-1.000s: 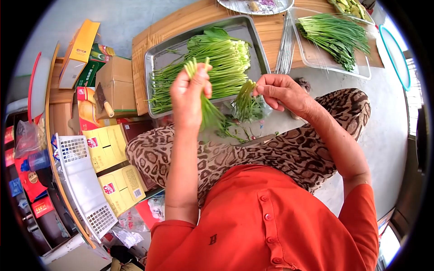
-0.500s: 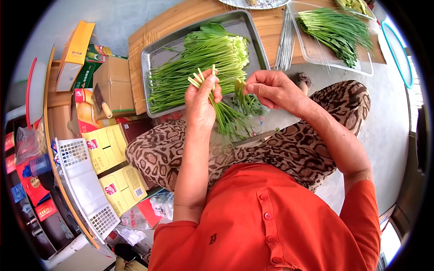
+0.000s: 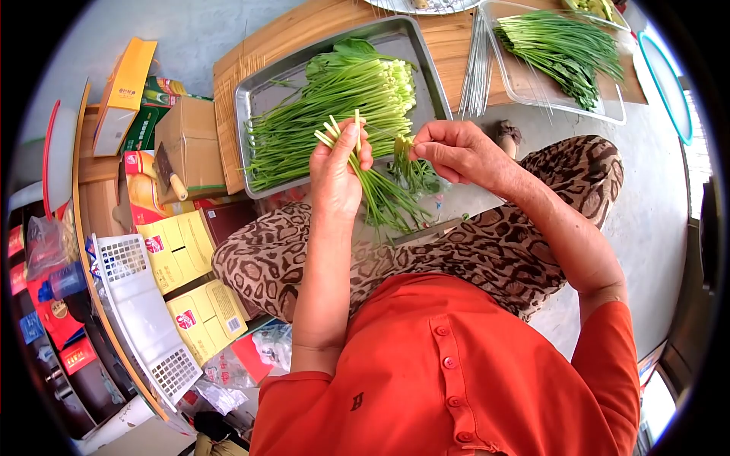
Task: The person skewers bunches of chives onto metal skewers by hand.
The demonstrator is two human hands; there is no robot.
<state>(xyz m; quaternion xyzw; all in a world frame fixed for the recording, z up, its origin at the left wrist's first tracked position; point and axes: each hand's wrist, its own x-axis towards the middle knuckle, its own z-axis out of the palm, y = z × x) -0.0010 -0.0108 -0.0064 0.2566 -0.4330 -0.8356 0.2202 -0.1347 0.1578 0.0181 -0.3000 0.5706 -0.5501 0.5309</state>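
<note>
My left hand (image 3: 340, 171) is closed around a small bunch of chives (image 3: 384, 199). Their pale cut ends stick up past the thumb, and the green leaves hang down to the right. Just to the right, my right hand (image 3: 460, 152) pinches at some limp olive-green leaves (image 3: 403, 148) by its fingertips. Exactly what lies between those fingers is partly hidden. Behind both hands stands a metal tray (image 3: 242, 114) with a large heap of chives (image 3: 334, 114), pale ends to the right.
On the wooden table (image 3: 304, 29), thin metal skewers (image 3: 476, 68) lie beside a clear plastic tub (image 3: 525, 95) of more greens (image 3: 566, 53). To the left are a cardboard box (image 3: 190, 144), a knife (image 3: 171, 171), yellow cartons (image 3: 179, 247) and a white plastic basket (image 3: 141, 296).
Both hands keep nearly the same pose and hold. The whole view has shifted very slightly.
</note>
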